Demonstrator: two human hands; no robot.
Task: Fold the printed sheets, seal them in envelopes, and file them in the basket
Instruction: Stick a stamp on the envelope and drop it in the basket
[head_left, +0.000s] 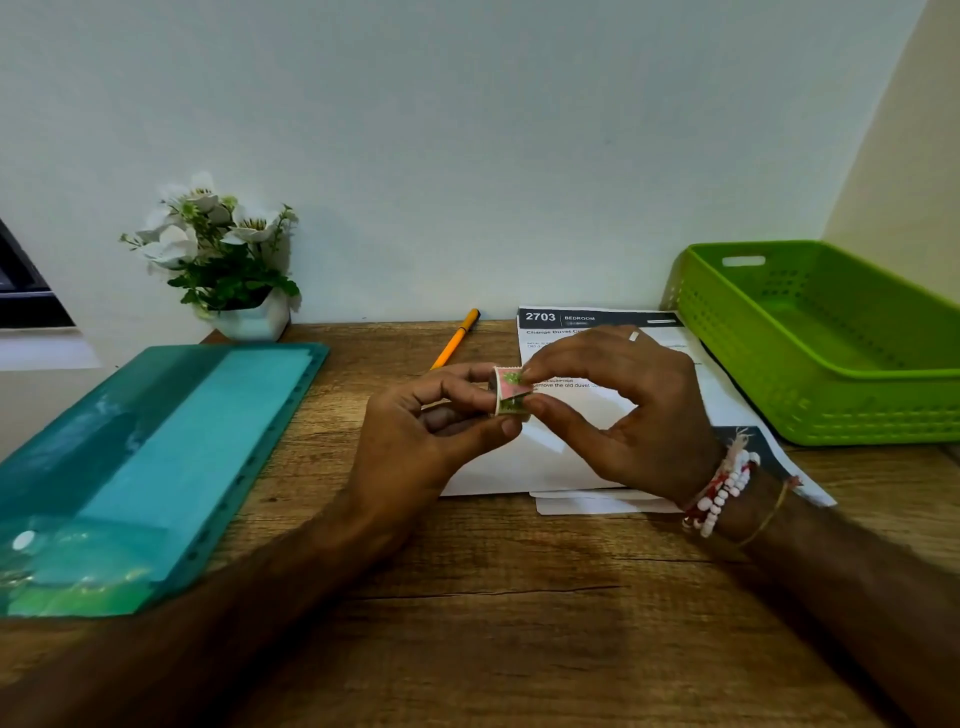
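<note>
Pink and green, the small stamp (511, 389) sits between your two hands above the middle of the wooden counter (493, 597). Your left hand (431, 415) pinches its left edge between thumb and curled forefinger. Your right hand (623, 405) pinches its right edge with thumb and forefinger, the other fingers arched over it. The stamp bends slightly between the two grips.

Directly under your hands lies a white envelope (519, 467), flat on the counter. It rests on top of the printed sheet (597, 322), whose dark header reading "2703 BEDROOM" shows at the far edge. More white paper pokes out at the near side of the envelope; you cannot tell from here whether it is another envelope or a folded sheet.

The green basket (831, 410) stands at the far right, against the wall, its near left corner just beside the printed sheet.

An orange pen (457, 338) lies to the far left of the sheet, angled toward the wall. At the left of the counter a teal plastic folder (156, 441) lies flat, and behind it a white pot of white flowers (228, 249) stands against the wall. Your right wrist wears red and white beaded bracelets (722, 493), and a ring (634, 335) shows on that hand.
</note>
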